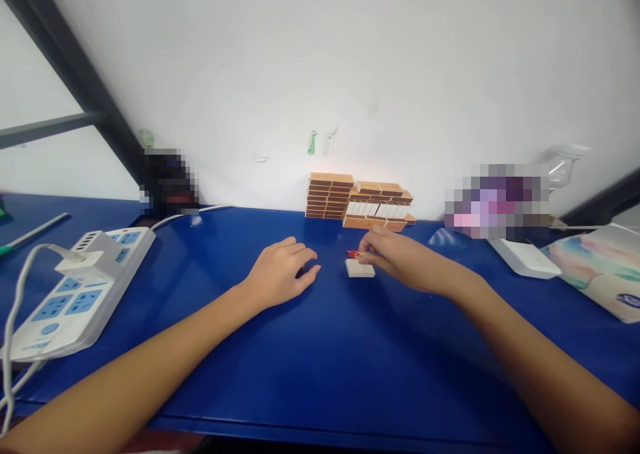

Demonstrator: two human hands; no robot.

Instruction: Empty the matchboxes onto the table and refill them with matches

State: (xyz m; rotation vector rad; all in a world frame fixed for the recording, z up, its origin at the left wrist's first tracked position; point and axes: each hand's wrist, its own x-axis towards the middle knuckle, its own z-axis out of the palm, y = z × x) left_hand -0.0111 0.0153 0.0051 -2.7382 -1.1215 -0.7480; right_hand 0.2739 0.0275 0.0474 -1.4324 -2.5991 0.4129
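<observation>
My right hand (383, 249) is closed in a pinch just above a small white matchbox tray (360, 269) on the blue table. A few red-tipped matches (353, 254) stick out at its fingertips, over the far edge of the tray. How many there are is too small to tell. To the left of the tray, my left hand (285, 272) rests on the table, thumb and fingers apart and slightly curled, holding nothing. Behind both hands, against the wall, stand a tall stack of matchboxes (329, 197) and a lower stack (377, 207) with pale box sides showing.
A white power strip (100, 301) with a plugged-in adapter and cables lies on the left of the blue table (300, 367). At the right are a white box-like object (525, 259) and a colourful tissue pack (595, 267). Dark metal posts flank the wall.
</observation>
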